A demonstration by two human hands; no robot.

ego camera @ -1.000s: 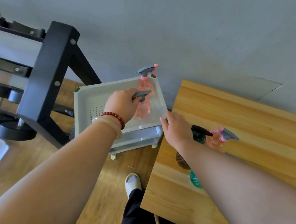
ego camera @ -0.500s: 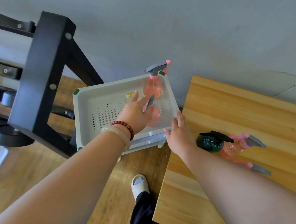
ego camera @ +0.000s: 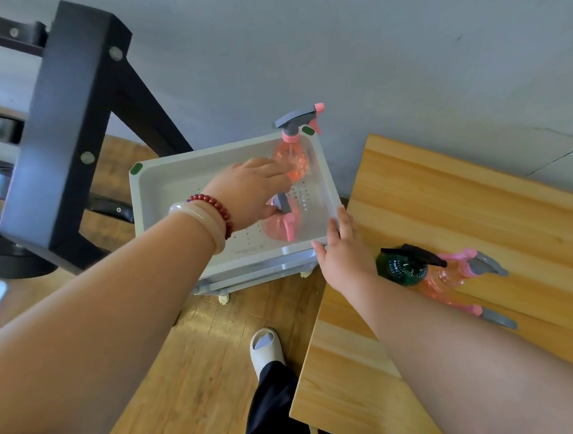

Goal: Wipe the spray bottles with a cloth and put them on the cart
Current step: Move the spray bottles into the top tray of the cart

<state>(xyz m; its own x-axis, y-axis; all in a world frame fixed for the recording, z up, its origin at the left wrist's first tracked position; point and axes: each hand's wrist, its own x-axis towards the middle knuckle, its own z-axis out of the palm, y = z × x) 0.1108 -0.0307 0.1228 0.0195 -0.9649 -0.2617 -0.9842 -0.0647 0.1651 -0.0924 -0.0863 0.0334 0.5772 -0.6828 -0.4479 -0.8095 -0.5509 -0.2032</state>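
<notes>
Overhead, what is framed, largest first? — Desk

A black rack (ego camera: 65, 129) is seen at the left and a wooden table (ego camera: 478, 188) at the right, with the white cart (ego camera: 181, 166) set between them. The left hand (ego camera: 250, 192) is stretched over the cart's top tray, fingers straight and pointed toward an upright pink bottle (ego camera: 291, 156) in the far right corner. A second pink bottle (ego camera: 279, 225) is placed in the tray just under that hand; whether the thumb touches its grey trigger head (ego camera: 282, 202) cannot be told. The right hand (ego camera: 344, 257) is laid flat, fingers straight, on the tray's near right corner. — Photographer

And what is left to be done? — Desk

A green bottle (ego camera: 402, 266) and a pink table bottle (ego camera: 449, 274) are seen side by side on the table, just beside the right forearm; a third bottle (ego camera: 496, 319) is half hidden behind it. No cloth is shown. The bottles are judged light, thin-walled and slick, easily tipped. Each is best taken round the neck under the trigger, where the plastic is stiff, not by the squeezable belly. — Photographer
</notes>
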